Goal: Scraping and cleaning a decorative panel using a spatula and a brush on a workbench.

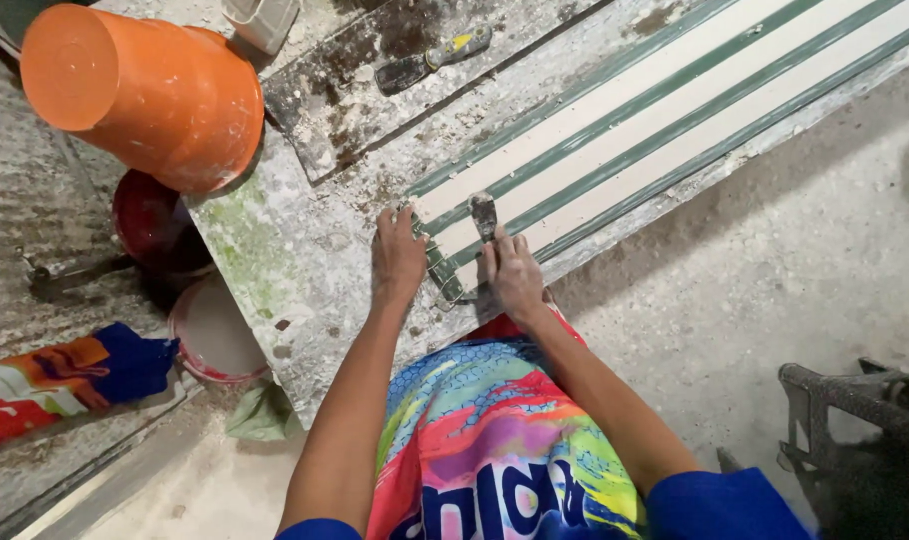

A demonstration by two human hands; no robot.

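Shorts [495,450] nearest. Left hand [397,258] flat, fingers spread, pinning green frame [615,130] end on bench [275,270]. Right hand [515,275] closed around putty knife [484,215], blade on white filler strip. Risk: frame slips under push, knife gouges filler.

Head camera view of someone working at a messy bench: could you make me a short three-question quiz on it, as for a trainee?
1. True or false: the right hand holds a putty knife against the green-and-white striped panel.
2. Where does the left hand rest?
A. on the orange bucket
B. flat on the bench by the panel's near end
C. on the spare scraper
3. Fill in: the orange bucket lies tipped on its ____.

Key
1. True.
2. B.
3. side.
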